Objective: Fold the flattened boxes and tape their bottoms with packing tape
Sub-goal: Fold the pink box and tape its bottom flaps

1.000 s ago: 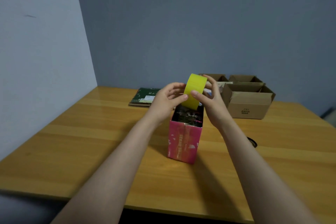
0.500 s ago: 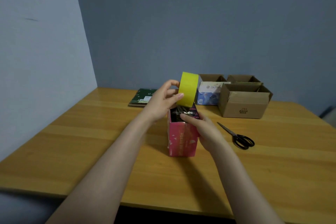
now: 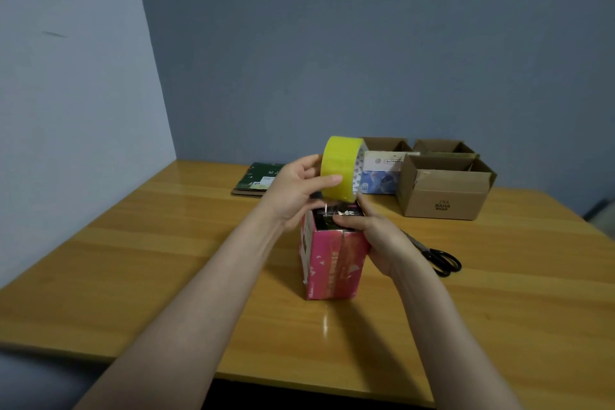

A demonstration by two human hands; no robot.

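Note:
A tall pink box stands upright in the middle of the wooden table, its dark end flaps facing up. My left hand holds a yellow roll of packing tape just above the box's far edge. A clear strip of tape runs from the roll down onto the flaps. My right hand wraps the box's right side, with the thumb pressing on the flaps near the tape.
Black scissors lie right of the pink box, partly behind my right wrist. Open brown cardboard boxes and a white-blue box stand at the back right. A stack of flattened boxes lies at the back left.
My right hand left the roll and dropped onto the pink box's top and right side. The roll stayed in my left hand, and the scissors came into view.

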